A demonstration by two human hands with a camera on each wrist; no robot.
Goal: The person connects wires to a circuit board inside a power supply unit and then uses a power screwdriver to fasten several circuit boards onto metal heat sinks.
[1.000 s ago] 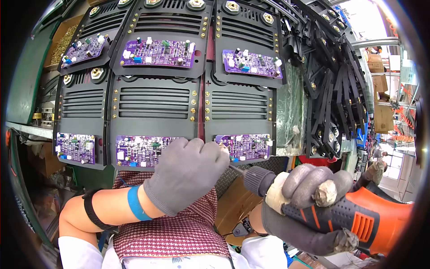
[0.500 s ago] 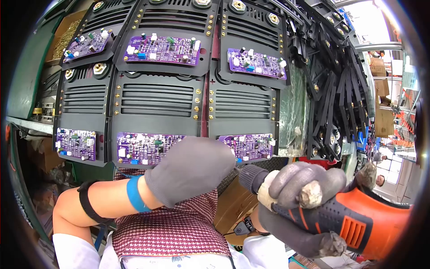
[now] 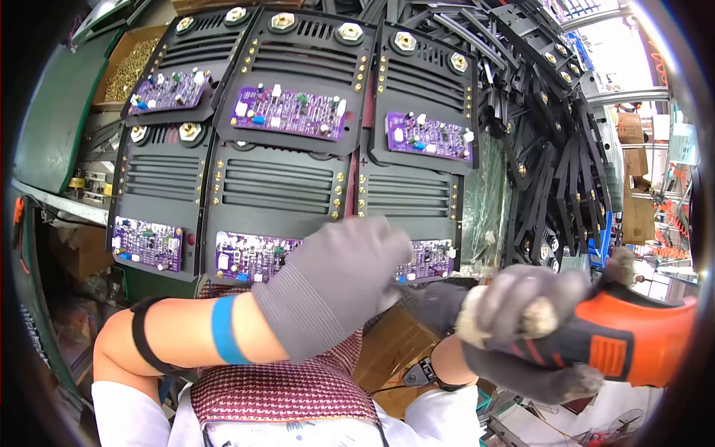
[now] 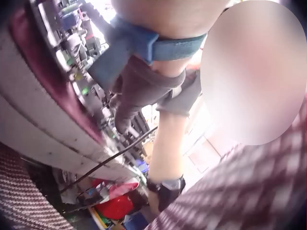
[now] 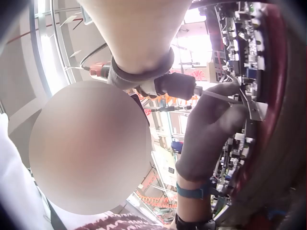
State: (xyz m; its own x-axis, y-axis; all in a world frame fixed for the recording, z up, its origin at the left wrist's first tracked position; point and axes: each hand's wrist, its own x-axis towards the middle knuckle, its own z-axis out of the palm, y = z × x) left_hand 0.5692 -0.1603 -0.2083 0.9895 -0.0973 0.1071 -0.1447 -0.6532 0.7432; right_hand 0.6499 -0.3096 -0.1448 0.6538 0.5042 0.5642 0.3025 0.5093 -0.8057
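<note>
A grey-gloved left hand [image 3: 339, 283] is bent over the front edge of a black slotted panel [image 3: 257, 177], between two purple circuit boards [image 3: 257, 255]. Its fingertips are hidden in the head view. The gloved right hand [image 3: 525, 320] grips an orange and black power driver [image 3: 614, 343], its nose toward the left fingers. In the right wrist view, the driver's thin bit [image 5: 218, 97] reaches the panel edge beside the left hand [image 5: 211, 127]; what those fingers hold cannot be made out. The left wrist view shows the left glove [image 4: 148, 88] from behind.
More black panels [image 3: 298, 56] with purple boards lie in two rows. Many black metal parts [image 3: 555, 156] are stacked at the right. A box of small brass pieces [image 3: 132, 71] stands at the back left, and a cardboard box [image 3: 395, 350] is below the front edge.
The head view has shifted, so the panels sit lower and farther right. The left hand's knuckles have moved slightly right. The right hand still grips the driver, which now looks blurred.
</note>
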